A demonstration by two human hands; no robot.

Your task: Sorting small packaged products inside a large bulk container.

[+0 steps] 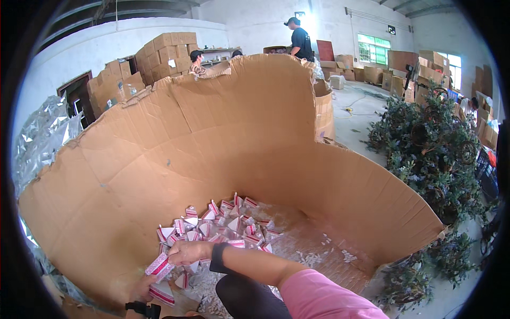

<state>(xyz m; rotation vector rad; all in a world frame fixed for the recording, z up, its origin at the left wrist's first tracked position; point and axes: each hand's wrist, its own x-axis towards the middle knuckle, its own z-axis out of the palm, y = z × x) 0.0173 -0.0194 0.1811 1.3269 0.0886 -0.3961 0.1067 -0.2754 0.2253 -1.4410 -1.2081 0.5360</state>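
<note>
Low in front of me, my right hand [188,253] is closed at the end of a wedge-shaped cake-slice piece [158,264], speckled pink and white with a red stripe. Beside it, my left hand [141,287] curls around a second such wedge [162,293] and also meets the first one's lower side. The left fingers are partly hidden behind the pieces. Just beyond my hands lies a heap of similar wedges [234,225], white with pink-red bands, several seemingly in clear wrap. All this is inside a very large cardboard box [223,143] with torn upper edges.
Small white bits [311,259] lie scattered on the box bottom. Outside at right stands a pile of leafy green wreaths [425,154]. Silvery plastic sheeting [45,138] is at left. Stacked cartons [164,56] and a standing person [301,41] are farther back.
</note>
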